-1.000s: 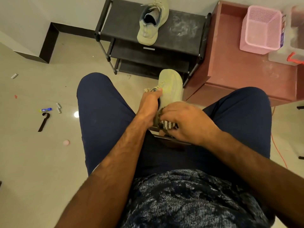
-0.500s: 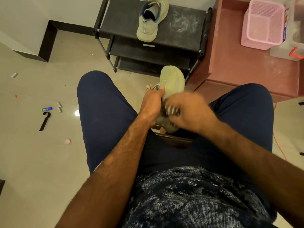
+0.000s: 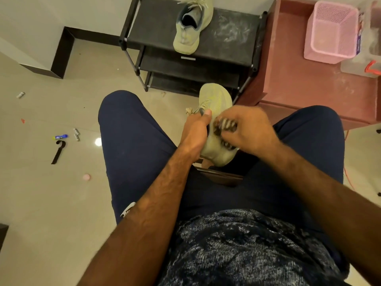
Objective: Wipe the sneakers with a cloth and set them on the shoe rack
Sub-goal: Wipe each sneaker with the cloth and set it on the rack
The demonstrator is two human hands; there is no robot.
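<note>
Clasping the sneaker (image 3: 216,99), the left grip (image 3: 195,134) curls round its side; just beside it, the right grip (image 3: 250,129) pinches the striped cloth (image 3: 226,125) against the shoe's upper.

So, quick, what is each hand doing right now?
Left hand: grips the sneaker.
Right hand: holds the striped cloth against that sneaker.

Left grip (image 3: 195,134) and right grip (image 3: 248,129) curled, adjacent.
</note>
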